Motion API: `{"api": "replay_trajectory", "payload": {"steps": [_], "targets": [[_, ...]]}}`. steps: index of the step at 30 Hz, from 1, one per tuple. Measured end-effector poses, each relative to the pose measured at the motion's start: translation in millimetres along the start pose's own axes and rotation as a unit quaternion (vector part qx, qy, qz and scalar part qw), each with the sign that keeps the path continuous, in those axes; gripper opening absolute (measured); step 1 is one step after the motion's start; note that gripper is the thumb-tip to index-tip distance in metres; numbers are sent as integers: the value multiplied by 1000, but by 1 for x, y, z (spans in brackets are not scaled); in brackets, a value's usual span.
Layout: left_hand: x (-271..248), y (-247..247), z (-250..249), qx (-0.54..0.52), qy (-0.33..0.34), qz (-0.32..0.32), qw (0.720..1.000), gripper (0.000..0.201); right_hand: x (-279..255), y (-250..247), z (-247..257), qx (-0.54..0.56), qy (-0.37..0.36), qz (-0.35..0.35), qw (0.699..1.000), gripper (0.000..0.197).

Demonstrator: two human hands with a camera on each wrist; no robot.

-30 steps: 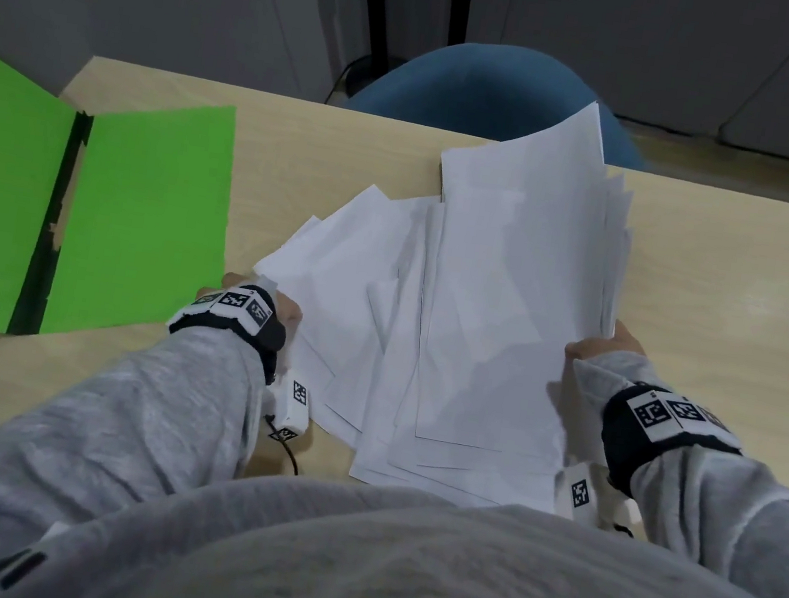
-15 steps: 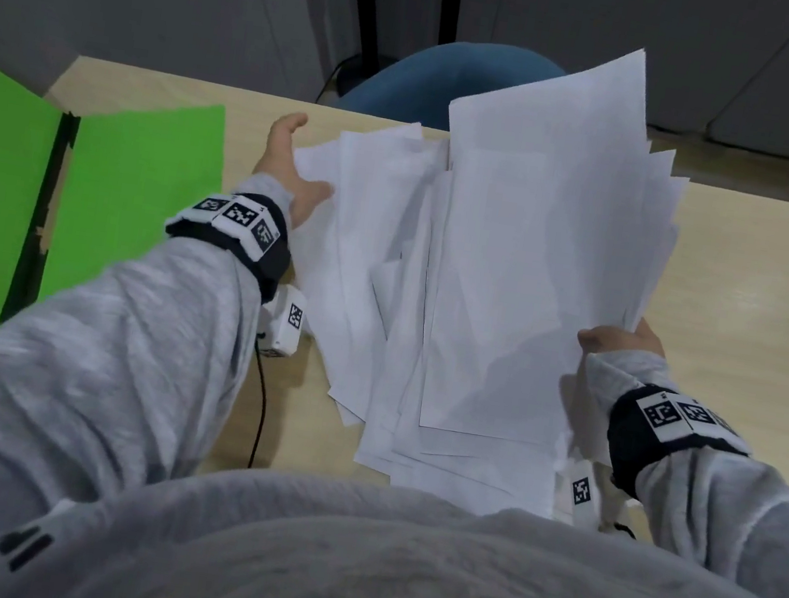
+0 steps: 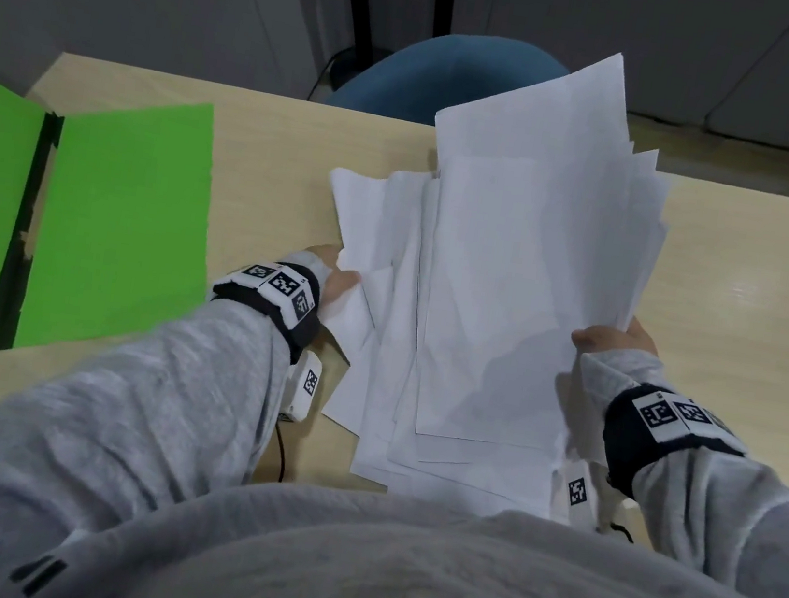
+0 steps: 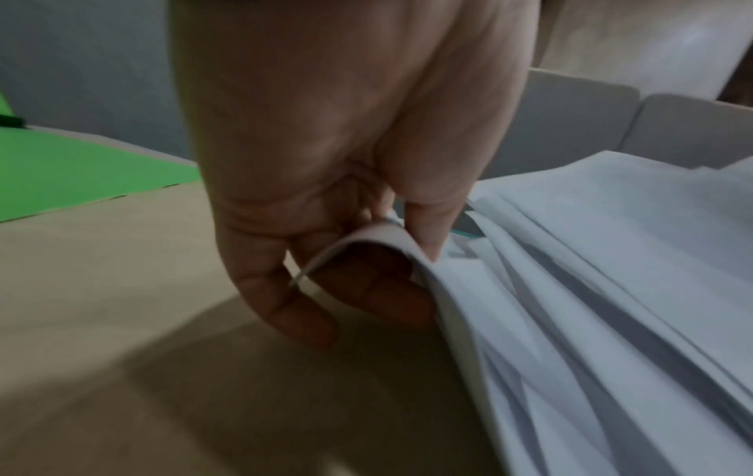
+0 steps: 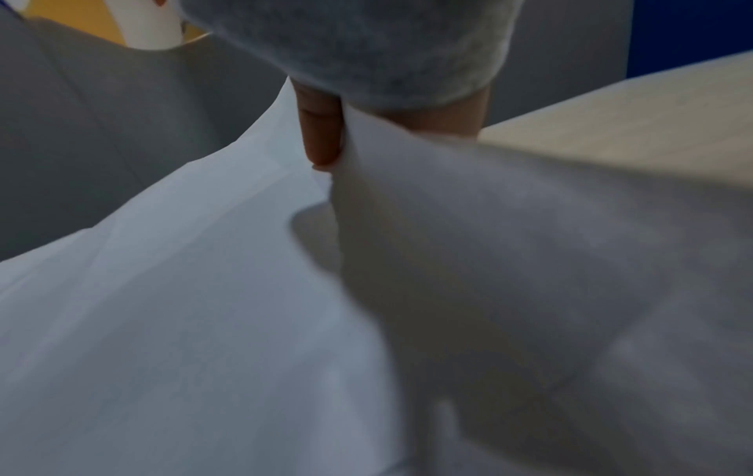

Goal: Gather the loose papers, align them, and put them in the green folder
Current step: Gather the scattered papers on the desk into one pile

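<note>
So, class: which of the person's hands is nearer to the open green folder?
Left. The left hand grips the papers' left edge, just right of the green folder; the right hand holds their far right edge.

txt: none legible | wrist bands (image 3: 283, 285): b/w square marker codes only | papers (image 3: 510, 289): blank
</note>
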State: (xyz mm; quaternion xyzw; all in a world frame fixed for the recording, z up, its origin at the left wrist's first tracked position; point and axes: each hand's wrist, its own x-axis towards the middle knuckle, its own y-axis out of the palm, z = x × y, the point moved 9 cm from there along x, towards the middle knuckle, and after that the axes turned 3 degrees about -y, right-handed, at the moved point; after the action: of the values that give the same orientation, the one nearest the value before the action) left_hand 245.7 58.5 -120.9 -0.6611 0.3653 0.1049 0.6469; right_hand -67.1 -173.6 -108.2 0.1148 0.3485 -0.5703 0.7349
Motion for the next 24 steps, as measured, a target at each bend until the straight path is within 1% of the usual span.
{"api": "replay_trajectory", "payload": {"steps": [1, 3, 5, 6, 8, 10, 12, 13, 14, 15, 16, 17, 18, 19, 22, 24], "targets": [[-1, 2, 0, -5, 5, 5, 1000, 54, 1, -1, -2, 7, 8, 6, 1000, 33], [-4, 2, 3, -12, 4, 10, 1000, 52, 6, -7, -2, -8, -23, 7, 1000, 44], [-4, -5, 1, -37, 34, 4, 999, 40, 3, -6, 0, -37, -24, 10, 999, 49], [-4, -12, -2, -63, 54, -9, 996, 34, 2, -5, 1, -70, -27, 15, 997, 49], [-6, -31, -9, -113, 90, -58, 988, 29, -3, 2, 5, -153, -44, 32, 987, 48], [-11, -46, -16, -108, 110, -86, 984, 28, -5, 8, 6, -215, -63, 29, 974, 44], [-12, -51, -24, -80, 120, -79, 986, 26, -13, 14, 12, -244, -63, 26, 967, 31], [-12, -52, -27, -69, 121, -74, 987, 23, -17, 17, 18, -292, -80, 19, 953, 28], [-11, -54, -29, -66, 127, -75, 987, 20, -21, 22, 20, -319, -76, 25, 944, 26], [-8, -53, -30, -61, 124, -71, 988, 20, -22, 31, 24, -362, -91, 49, 927, 27], [-5, -51, -29, -58, 121, -67, 989, 25, -21, 38, 24, -391, -106, 73, 911, 29], [-2, -48, -28, -46, 110, -56, 991, 32, -23, 42, 26, -398, -115, 89, 906, 33], [0, -43, -27, -35, 102, -44, 993, 36, -22, 45, 25, -376, -112, 100, 915, 39], [2, -39, -27, -26, 97, -32, 994, 35, -22, 50, 24, -361, -112, 113, 919, 46], [4, -33, -28, -40, 113, -18, 993, 21, -25, 58, 24, -330, -93, 133, 930, 68], [4, -30, -29, -34, 130, -3, 991, 20, -23, 59, 24, -336, -94, 135, 928, 73]]}}
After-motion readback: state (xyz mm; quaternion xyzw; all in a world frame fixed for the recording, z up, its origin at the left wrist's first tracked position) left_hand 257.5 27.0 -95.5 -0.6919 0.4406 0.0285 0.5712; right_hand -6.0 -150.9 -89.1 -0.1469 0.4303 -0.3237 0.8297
